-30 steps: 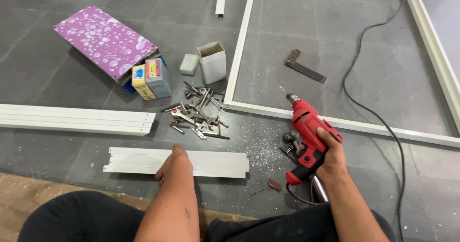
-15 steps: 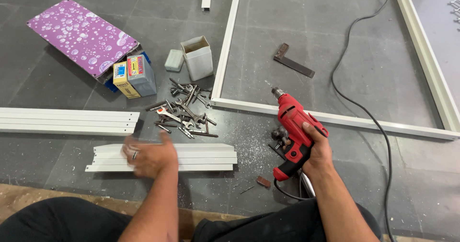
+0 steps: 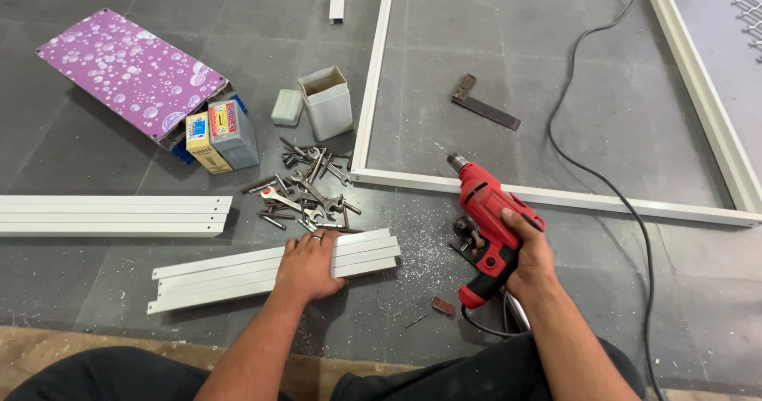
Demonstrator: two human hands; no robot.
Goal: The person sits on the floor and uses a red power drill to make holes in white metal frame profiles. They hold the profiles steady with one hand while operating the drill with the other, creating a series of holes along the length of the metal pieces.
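Low in the middle of the frame, the left hand (image 3: 308, 264) lay palm-down, fingers spread, on a short white metal profile (image 3: 238, 274), a ribbed, flat-sided length lying at a slight slant on the grey tiled floor (image 3: 95, 290). To its right, in the lower right of centre, the right hand (image 3: 528, 254) was closed around the grip of a red electric drill (image 3: 488, 218); the drill's body looked like smooth plastic, with a dark chuck and a thin bit pointing toward the upper left. The two hands were well apart, the profile under the left one and the drill in the right. Pale metal shavings (image 3: 425, 254) speckled the floor between profile and drill. A black cable (image 3: 587, 171) curled away from the drill toward the top of the frame.

Just above the left hand lay a loose heap of steel spanners and screws (image 3: 305, 191), dull grey and tangled. Above that stood an open white carton (image 3: 325, 103) with a small pale box (image 3: 286, 107) beside it. Upper left held a flat purple box with bubble print (image 3: 131, 72), and two small cartons (image 3: 222, 135) leaned against it. More white profiles (image 3: 111, 215) lay stacked at the left edge. A large white rectangular frame (image 3: 556, 197) filled the upper right, with a dark metal try square (image 3: 484, 109) lying inside it.
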